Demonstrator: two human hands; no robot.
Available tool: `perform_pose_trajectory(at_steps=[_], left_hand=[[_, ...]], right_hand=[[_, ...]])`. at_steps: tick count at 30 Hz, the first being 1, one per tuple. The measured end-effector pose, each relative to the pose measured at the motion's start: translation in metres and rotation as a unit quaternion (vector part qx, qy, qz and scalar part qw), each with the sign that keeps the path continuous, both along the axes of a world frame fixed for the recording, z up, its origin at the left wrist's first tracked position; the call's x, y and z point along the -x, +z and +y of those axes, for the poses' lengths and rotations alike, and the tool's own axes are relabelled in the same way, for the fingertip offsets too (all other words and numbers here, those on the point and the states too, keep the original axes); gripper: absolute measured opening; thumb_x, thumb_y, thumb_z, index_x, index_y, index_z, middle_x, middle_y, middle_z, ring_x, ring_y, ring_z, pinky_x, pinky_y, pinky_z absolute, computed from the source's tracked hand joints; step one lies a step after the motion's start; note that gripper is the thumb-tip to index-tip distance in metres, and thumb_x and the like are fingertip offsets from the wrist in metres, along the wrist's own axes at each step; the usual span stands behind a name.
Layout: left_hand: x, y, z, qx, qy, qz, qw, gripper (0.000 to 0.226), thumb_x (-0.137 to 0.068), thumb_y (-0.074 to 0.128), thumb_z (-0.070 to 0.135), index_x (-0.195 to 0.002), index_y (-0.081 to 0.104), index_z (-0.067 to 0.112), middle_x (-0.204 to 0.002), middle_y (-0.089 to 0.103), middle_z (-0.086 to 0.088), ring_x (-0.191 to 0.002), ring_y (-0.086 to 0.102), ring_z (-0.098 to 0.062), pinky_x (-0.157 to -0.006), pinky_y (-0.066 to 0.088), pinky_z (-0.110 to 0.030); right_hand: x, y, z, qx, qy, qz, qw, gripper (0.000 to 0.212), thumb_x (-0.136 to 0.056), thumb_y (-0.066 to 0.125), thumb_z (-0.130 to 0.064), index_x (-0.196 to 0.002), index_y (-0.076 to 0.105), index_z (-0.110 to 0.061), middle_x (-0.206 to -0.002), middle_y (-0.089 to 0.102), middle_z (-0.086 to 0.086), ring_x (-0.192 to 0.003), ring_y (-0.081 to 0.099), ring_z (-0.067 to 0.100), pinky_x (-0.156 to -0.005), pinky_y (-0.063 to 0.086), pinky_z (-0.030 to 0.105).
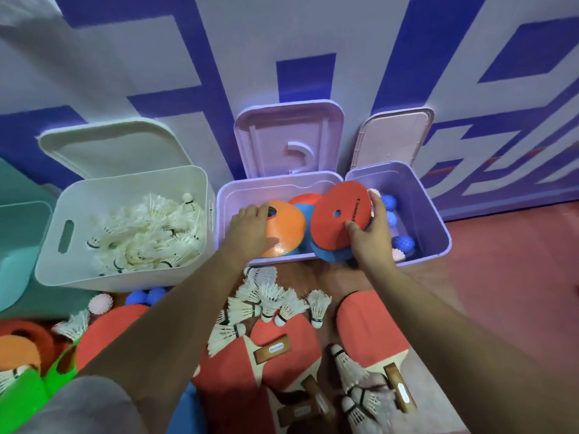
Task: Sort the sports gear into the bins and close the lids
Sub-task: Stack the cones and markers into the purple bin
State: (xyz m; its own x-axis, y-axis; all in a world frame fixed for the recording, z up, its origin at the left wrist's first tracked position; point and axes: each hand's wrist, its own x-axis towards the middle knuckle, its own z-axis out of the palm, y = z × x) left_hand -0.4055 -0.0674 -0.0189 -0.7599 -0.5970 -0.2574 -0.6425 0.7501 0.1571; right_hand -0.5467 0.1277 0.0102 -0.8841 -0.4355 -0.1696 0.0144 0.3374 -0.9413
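Observation:
Three open bins stand against the wall. The white bin (pixel 75 261) holds many shuttlecocks. Over the pink middle bin (pixel 225 195), my left hand (pixel 250 230) grips an orange disc cone (pixel 286 230). My right hand (pixel 366 236) holds a tilted stack of disc cones, red one (pixel 340 214) on top, blue beneath, at the bin's right front corner. More cones lie inside. The purple bin (pixel 435 220) on the right holds blue and pink spiky balls (pixel 404 242). Each bin's lid (pixel 288 139) leans open against the wall.
On the floor in front lie several loose shuttlecocks (pixel 269 302), red table tennis paddles (pixel 369 333), blue balls (pixel 147 297), a pink spiky ball (pixel 100 303) and more cones (pixel 18 349) at the left. A teal bin (pixel 15 245) stands at far left.

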Motion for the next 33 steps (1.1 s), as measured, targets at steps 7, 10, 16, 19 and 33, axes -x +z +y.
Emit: perform_pose_trajectory(at_steps=[7, 10, 16, 19, 33], left_hand=[[0.008, -0.031, -0.008, 0.035, -0.088, -0.059, 0.994, 0.113, -0.065, 0.071, 0.068, -0.154, 0.014, 0.027, -0.150, 0.021, -0.018, -0.136, 0.025, -0.038, -0.110, 0.024, -0.048], [0.017, -0.036, -0.008, 0.033, -0.101, -0.068, 0.992, 0.113, -0.065, 0.071, 0.066, -0.154, 0.012, 0.030, -0.149, 0.018, -0.017, -0.135, 0.023, -0.040, -0.109, 0.026, -0.052], [0.005, -0.040, -0.017, 0.096, -0.134, -0.025, 0.986, 0.106, -0.063, 0.064, 0.068, -0.151, 0.024, 0.024, -0.129, 0.044, -0.016, -0.122, 0.038, -0.038, -0.094, 0.040, -0.048], [-0.001, -0.041, -0.022, 0.066, -0.104, 0.000, 0.992, 0.107, -0.063, 0.065, 0.063, -0.151, 0.025, 0.018, -0.123, 0.046, -0.020, -0.117, 0.040, -0.040, -0.090, 0.045, -0.047], [-0.015, -0.042, -0.027, 0.004, -0.029, 0.065, 0.997, 0.110, -0.062, 0.074, 0.058, -0.151, 0.022, 0.019, -0.123, 0.046, -0.017, -0.117, 0.038, -0.037, -0.096, 0.043, -0.048]], right_hand=[[0.005, -0.008, -0.017, -0.077, 0.027, 0.070, 0.994, 0.071, -0.088, 0.056, -0.004, -0.151, 0.029, -0.024, -0.142, 0.051, -0.002, -0.123, 0.050, 0.018, -0.092, 0.032, 0.014], [0.004, -0.014, -0.022, -0.093, 0.039, 0.104, 0.989, 0.070, -0.088, 0.055, -0.003, -0.150, 0.030, -0.023, -0.140, 0.054, 0.000, -0.120, 0.054, 0.023, -0.086, 0.032, 0.014], [0.003, -0.018, -0.032, -0.152, 0.043, 0.154, 0.975, 0.070, -0.089, 0.052, -0.006, -0.151, 0.027, -0.026, -0.127, 0.063, 0.007, -0.102, 0.061, 0.034, -0.076, 0.038, 0.029], [0.003, -0.016, -0.035, -0.148, 0.048, 0.167, 0.974, 0.070, -0.088, 0.050, -0.003, -0.152, 0.027, -0.024, -0.129, 0.061, 0.006, -0.102, 0.061, 0.033, -0.076, 0.038, 0.028], [0.012, -0.053, -0.075, -0.316, 0.153, -0.011, 0.936, 0.084, -0.091, 0.052, -0.010, -0.156, -0.001, -0.011, -0.137, 0.050, 0.025, -0.122, 0.052, 0.040, -0.094, 0.043, 0.041]])
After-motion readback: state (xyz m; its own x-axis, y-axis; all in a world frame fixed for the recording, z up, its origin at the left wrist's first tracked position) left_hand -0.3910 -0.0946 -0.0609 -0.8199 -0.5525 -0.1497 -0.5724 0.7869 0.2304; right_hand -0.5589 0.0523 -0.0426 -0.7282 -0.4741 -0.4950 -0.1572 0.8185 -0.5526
